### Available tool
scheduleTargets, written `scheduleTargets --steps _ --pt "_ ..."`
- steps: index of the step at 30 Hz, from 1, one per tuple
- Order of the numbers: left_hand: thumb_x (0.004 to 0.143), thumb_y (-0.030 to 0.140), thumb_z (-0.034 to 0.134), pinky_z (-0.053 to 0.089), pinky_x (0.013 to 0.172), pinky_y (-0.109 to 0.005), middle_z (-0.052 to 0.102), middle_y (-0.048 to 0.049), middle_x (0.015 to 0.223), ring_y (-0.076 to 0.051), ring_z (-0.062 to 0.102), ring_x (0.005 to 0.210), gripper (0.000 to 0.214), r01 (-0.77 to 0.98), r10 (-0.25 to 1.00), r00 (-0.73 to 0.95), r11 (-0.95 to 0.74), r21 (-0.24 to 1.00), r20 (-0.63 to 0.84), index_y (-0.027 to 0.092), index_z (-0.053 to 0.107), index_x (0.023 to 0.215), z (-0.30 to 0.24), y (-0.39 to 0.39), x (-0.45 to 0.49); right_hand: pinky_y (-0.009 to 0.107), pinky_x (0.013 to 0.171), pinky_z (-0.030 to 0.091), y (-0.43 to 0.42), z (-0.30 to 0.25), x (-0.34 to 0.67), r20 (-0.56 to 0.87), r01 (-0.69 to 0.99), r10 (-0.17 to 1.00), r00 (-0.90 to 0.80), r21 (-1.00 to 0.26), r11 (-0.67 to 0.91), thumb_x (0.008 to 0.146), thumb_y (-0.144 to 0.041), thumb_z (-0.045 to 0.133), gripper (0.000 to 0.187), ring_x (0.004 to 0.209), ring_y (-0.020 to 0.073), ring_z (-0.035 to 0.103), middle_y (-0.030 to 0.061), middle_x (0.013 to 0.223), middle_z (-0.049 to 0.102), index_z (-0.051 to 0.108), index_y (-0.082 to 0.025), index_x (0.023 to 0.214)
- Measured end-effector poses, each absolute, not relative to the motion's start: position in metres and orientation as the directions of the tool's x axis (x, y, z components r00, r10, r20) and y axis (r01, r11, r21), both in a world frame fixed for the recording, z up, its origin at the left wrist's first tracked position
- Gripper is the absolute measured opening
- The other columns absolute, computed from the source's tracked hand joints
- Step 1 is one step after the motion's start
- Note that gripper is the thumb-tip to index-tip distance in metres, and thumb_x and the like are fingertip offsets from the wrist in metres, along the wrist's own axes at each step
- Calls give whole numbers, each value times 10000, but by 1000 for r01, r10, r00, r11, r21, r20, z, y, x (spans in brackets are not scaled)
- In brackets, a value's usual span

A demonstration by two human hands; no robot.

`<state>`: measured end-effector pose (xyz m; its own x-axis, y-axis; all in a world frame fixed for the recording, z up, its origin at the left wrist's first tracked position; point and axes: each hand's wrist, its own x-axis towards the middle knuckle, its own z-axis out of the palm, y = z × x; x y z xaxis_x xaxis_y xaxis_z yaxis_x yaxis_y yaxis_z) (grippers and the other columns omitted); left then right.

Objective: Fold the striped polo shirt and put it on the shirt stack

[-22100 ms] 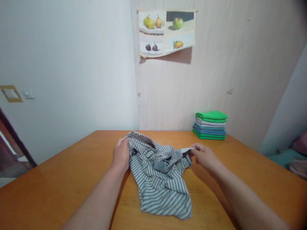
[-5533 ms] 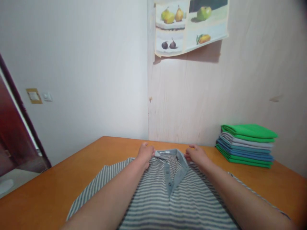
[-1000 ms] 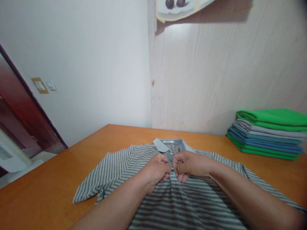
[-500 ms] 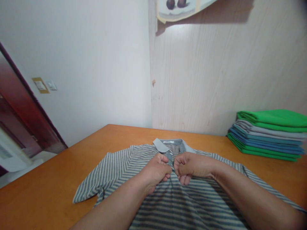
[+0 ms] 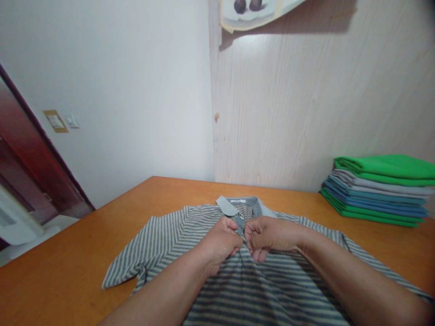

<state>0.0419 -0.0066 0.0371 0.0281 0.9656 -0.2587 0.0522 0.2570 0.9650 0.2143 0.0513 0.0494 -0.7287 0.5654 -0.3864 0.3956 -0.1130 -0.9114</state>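
Observation:
A grey striped polo shirt (image 5: pixel 170 235) lies front up on the table, its collar (image 5: pixel 227 206) toward the wall and its short sleeve spread to the left. At the front opening just below the collar, my left hand (image 5: pixel 222 242) pinches the placket from the left. Close beside it, my right hand (image 5: pixel 267 235) has its fingers curled on the placket's other side. The cloth is drawn into creases under both hands. Any button between the fingertips is hidden.
Folded green, grey and blue cloths form a stack (image 5: pixel 377 190) at the right on the orange-brown wooden table (image 5: pixel 112 217). A wall (image 5: pixel 152 90) stands behind the table, with light switches (image 5: pixel 56 121) at the left. A picture (image 5: pixel 251 13) hangs above.
Both hands keep their hold on the placket with barely any movement. The whole view has shifted very slightly.

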Motion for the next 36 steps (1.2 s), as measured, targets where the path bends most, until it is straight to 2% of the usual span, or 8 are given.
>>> scheduleTargets --steps 9,15,20,23,25,29,33,36 --pt "561 -15 526 245 432 -203 441 145 499 -67 386 411 470 80 962 23 269 960 -271 209 421 960 44 -9 45 223 547 560 53 44 212 -367 441 590 -719 -897 -22 657 -166 616 183 607 147 709 -30 634 683 549 -189 826" --pt "590 31 652 208 460 -185 416 149 519 -52 372 424 457 57 986 40 162 985 -164 212 436 950 37 -10 46 165 437 457 53 49 213 -335 532 643 -689 -836 135 694 -158 585 137 487 109 624 -61 545 612 554 -200 821" --pt "609 54 689 212 464 -188 438 136 547 -58 381 448 462 99 991 33 129 987 -133 214 433 958 34 -10 46 167 408 442 51 52 210 -336 521 658 -674 -847 102 732 -204 580 81 456 104 606 -53 555 608 552 -195 808" --pt "624 4 614 224 468 -200 447 124 572 -70 386 472 460 194 994 39 97 976 -106 216 424 986 28 -8 46 159 369 401 49 49 208 -360 523 661 -658 -850 58 736 -206 557 50 415 96 582 -52 553 612 554 -196 785" --pt "625 -4 598 239 483 -208 479 106 610 -78 409 502 469 324 997 52 36 945 -56 214 443 1010 24 -7 43 157 345 370 48 48 208 -386 521 657 -648 -853 13 735 -211 541 35 378 89 549 -56 520 593 562 -196 758" --pt "635 41 621 261 522 -225 564 65 702 -107 481 583 468 604 994 113 -66 794 -3 224 512 1052 21 -6 33 164 321 331 49 49 209 -398 509 674 -623 -860 -38 726 -237 538 81 330 75 486 -50 470 558 560 -186 667" --pt "700 103 606 286 556 -234 595 42 712 -136 516 629 327 702 996 94 -68 709 2 224 561 1001 31 -5 25 174 326 304 57 50 211 -354 479 775 -523 -875 -76 737 -236 520 77 340 74 478 -48 482 551 539 -191 677" --pt "748 126 574 293 574 -243 624 20 718 -156 546 662 163 780 995 99 -88 620 16 221 595 879 40 -3 21 184 367 330 62 47 214 -315 494 807 -500 -869 -33 742 -217 527 24 384 82 501 -59 533 559 504 -209 743"
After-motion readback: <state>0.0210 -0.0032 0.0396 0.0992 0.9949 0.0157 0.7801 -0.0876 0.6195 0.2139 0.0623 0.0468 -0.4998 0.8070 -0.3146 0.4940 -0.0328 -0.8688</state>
